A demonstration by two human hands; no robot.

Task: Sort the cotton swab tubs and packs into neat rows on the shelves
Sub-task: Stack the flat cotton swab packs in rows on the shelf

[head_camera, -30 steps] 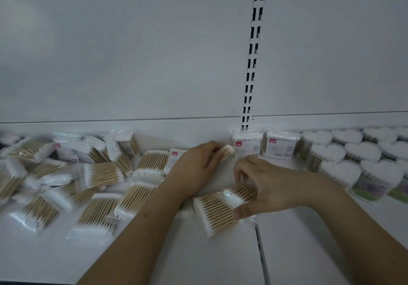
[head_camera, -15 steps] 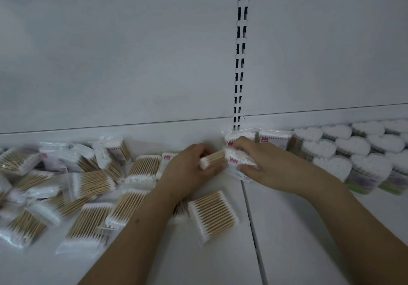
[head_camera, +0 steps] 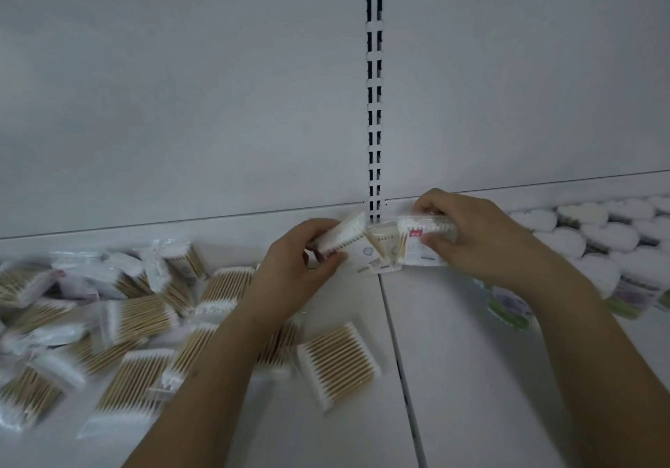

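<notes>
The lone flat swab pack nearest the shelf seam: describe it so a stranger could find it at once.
Find the slotted upright in the back wall and follow the shelf seam below it toward the front. Just left of the seam lies the swab pack, between the two forearms. Unlike the jumbled pile further left, it lies alone, nothing overlapping it.

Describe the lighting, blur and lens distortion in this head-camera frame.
Head view: dim, flat light, no hard shadows or glare; motion blur smears the loose packs at left and the heart-shaped tubs at right; the slotted upright stays fairly sharp; wide-angle bending tilts the shelf back edge.
</notes>
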